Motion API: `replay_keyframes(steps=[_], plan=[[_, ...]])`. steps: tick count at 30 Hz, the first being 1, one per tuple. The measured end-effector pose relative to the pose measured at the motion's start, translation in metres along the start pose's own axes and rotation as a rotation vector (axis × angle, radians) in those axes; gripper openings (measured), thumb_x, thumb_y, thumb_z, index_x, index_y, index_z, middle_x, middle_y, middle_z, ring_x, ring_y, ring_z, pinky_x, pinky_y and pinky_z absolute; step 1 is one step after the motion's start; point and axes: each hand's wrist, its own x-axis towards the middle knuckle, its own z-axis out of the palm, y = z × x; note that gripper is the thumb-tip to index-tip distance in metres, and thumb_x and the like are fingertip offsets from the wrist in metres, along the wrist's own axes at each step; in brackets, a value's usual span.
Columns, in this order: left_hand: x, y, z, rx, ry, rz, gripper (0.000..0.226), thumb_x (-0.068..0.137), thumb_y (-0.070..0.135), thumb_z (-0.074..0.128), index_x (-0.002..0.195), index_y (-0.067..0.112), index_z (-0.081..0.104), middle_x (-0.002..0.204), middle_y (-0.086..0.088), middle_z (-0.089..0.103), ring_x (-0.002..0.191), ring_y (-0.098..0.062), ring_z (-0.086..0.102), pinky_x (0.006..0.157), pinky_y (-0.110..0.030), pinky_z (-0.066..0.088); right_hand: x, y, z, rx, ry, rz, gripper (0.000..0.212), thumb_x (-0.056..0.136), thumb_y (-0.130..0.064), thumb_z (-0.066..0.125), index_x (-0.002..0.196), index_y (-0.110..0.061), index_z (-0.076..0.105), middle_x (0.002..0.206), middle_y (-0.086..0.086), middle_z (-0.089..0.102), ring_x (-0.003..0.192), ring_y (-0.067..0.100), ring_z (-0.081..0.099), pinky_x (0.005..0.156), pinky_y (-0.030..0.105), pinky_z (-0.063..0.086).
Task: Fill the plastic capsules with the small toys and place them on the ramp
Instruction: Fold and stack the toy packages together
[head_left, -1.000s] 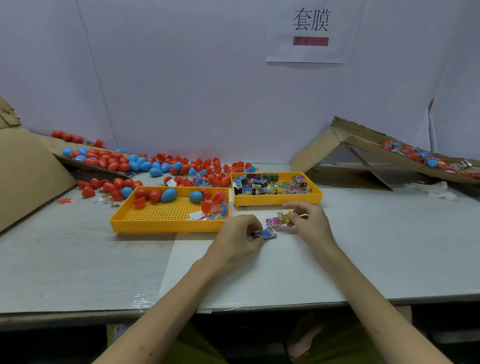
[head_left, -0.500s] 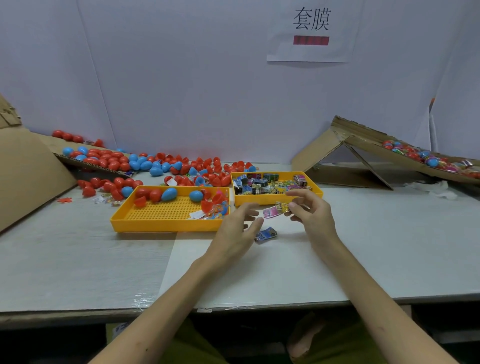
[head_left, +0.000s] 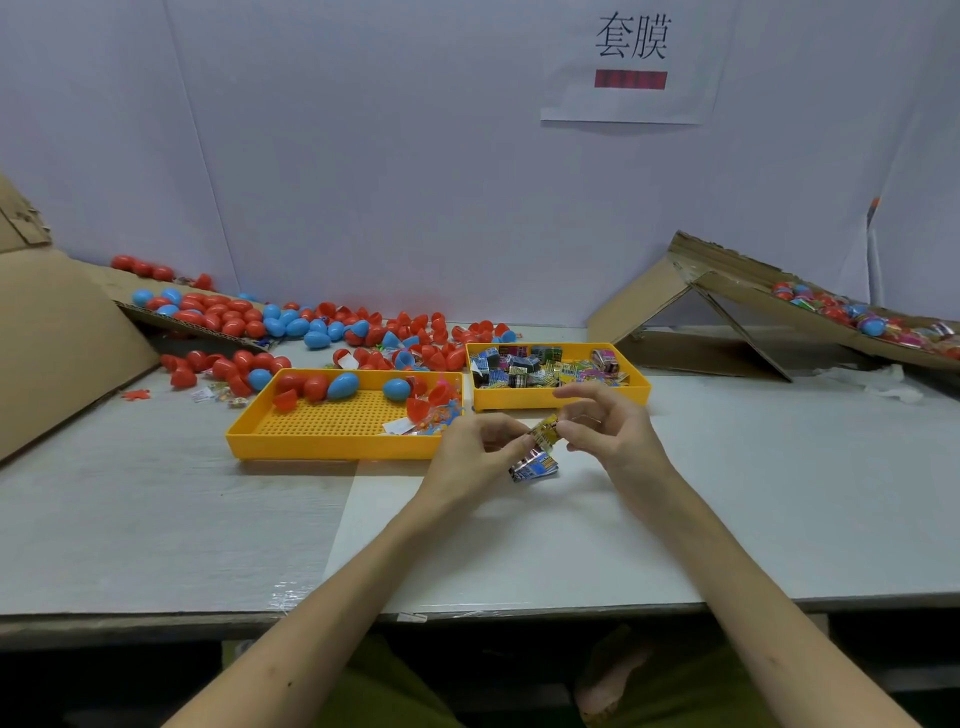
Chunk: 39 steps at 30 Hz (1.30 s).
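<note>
Both hands have closed on a small yellow foil-wrapped toy packet (head_left: 544, 432), held just above the worktop (head_left: 727, 493) towards its middle.
Left hand (head_left: 475, 449) and right hand (head_left: 605, 434) pinch opposite ends; it looks light, crinkly and slippery, best gripped by its edges. Blue foil packet (head_left: 535, 467) lies just below. Red and blue plastic egg capsules (head_left: 317, 387) wait in the yellow perforated tray (head_left: 332, 451); brown cardboard ramp (head_left: 737, 283) stands at the far right corner.

Grey table (head_left: 156, 519), two yellow trays (head_left: 332, 447), scattered capsules (head_left: 228, 364), cardboard ramp (head_left: 727, 291)
</note>
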Motion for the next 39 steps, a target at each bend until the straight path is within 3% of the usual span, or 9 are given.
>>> replay_keyframes(steps=[6,11,16,22,27,34,39], plan=[[-0.001,0.001,-0.001,0.065,0.030,0.014,0.009,0.092,0.011,0.069,0.091,0.010,0.078,0.078,0.002,0.073,0.068,0.002,0.065,0.063,-0.012,0.049,0.000,-0.002,0.003,-0.058,0.045,0.016,0.028,0.085,0.006,0.070,0.101,-0.017,0.069,0.074,-0.005,0.071,0.073,0.005,0.067,0.064,0.017,0.051],[-0.001,0.003,0.001,0.091,0.041,0.004,0.009,0.092,0.013,0.070,0.091,0.010,0.078,0.080,-0.002,0.074,0.074,-0.013,0.069,0.067,-0.022,0.054,0.001,0.000,0.003,-0.088,0.128,0.008,0.025,0.083,0.007,0.072,0.096,-0.015,0.069,0.074,-0.003,0.067,0.070,0.001,0.064,0.065,0.015,0.050],[-0.001,0.005,0.001,0.111,0.046,-0.009,0.009,0.092,0.012,0.069,0.092,0.009,0.078,0.081,-0.001,0.073,0.076,-0.015,0.069,0.067,-0.022,0.053,0.002,0.002,0.003,-0.136,0.179,-0.011,0.029,0.084,0.007,0.070,0.090,-0.021,0.069,0.071,-0.010,0.067,0.068,0.001,0.063,0.064,0.015,0.050],[-0.003,0.005,-0.001,0.133,0.052,-0.009,0.010,0.091,0.010,0.068,0.092,0.008,0.078,0.078,0.002,0.070,0.068,0.000,0.061,0.061,-0.012,0.048,0.004,0.001,-0.008,-0.080,0.416,0.041,0.032,0.092,0.007,0.057,0.093,-0.022,0.068,0.090,-0.004,0.065,0.069,-0.003,0.063,0.058,0.012,0.049],[-0.002,0.006,0.000,0.095,0.062,0.000,0.011,0.091,0.008,0.068,0.086,0.011,0.076,0.076,0.005,0.069,0.064,0.010,0.059,0.061,-0.008,0.044,0.002,0.002,-0.003,-0.100,0.332,0.115,0.029,0.094,0.005,0.054,0.095,-0.019,0.070,0.092,-0.003,0.068,0.068,0.009,0.068,0.061,0.015,0.049],[-0.002,0.006,-0.003,0.005,0.040,0.006,0.013,0.094,0.011,0.067,0.085,0.020,0.072,0.074,0.009,0.069,0.063,0.006,0.060,0.061,-0.010,0.047,0.001,-0.001,-0.002,-0.098,0.272,0.165,0.022,0.091,0.006,0.059,0.090,-0.013,0.068,0.087,0.007,0.071,0.075,0.017,0.071,0.068,0.023,0.053],[-0.001,0.005,-0.003,-0.022,0.037,-0.008,0.013,0.094,0.011,0.066,0.085,0.020,0.072,0.071,0.009,0.069,0.060,0.006,0.060,0.059,-0.012,0.047,0.002,0.000,-0.001,-0.099,0.227,0.163,0.018,0.088,0.003,0.067,0.090,-0.014,0.068,0.080,0.002,0.069,0.072,0.010,0.069,0.064,0.021,0.053]])
